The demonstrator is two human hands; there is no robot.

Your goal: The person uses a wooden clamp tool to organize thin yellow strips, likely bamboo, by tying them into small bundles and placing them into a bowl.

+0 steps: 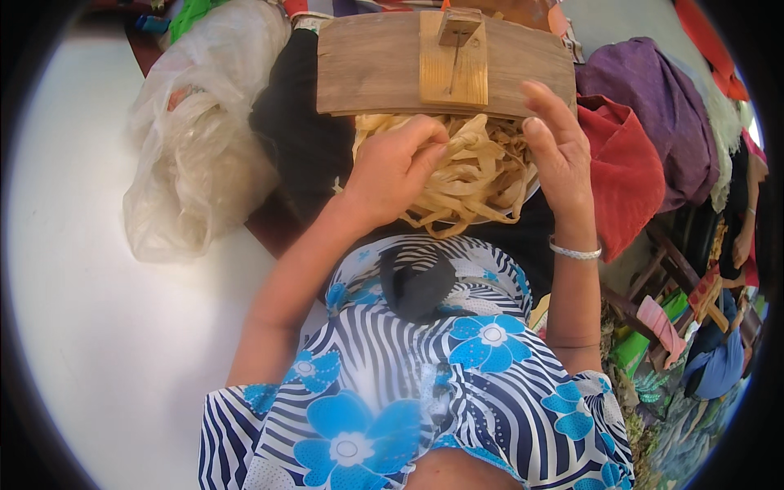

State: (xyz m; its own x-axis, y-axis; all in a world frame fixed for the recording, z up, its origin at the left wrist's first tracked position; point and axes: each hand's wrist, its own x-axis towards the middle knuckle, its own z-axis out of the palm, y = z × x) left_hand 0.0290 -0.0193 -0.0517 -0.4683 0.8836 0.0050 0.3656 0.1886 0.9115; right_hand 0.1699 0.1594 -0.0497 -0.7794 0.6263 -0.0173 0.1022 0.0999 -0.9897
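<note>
A pile of pale tan, ribbon-like strips (pixel 482 175) lies in my lap, in a container whose pale rim (pixel 532 189) shows at the right. Over the left part of the pile, my left hand (pixel 396 167) is closed, with thumb and fingers pressed together. Whatever it pinches is hidden from view. My right hand (pixel 563 155) is raised beside the pile, thumb and forefinger apart, and no object shows between them. Just beyond both hands lies a wooden board (pixel 367 69). A lighter wood piece (pixel 469 77) with a small block (pixel 460 26) and a thin dark slot or blade is fixed on it.
A cloudy plastic bag (pixel 196 155) rests at the left on a pale surface (pixel 82 245). Red cloth (pixel 621 171) and purple cloth (pixel 653 114) lie to the right. Farther right are wooden furniture, clothing and part of another person's arm (pixel 745 233).
</note>
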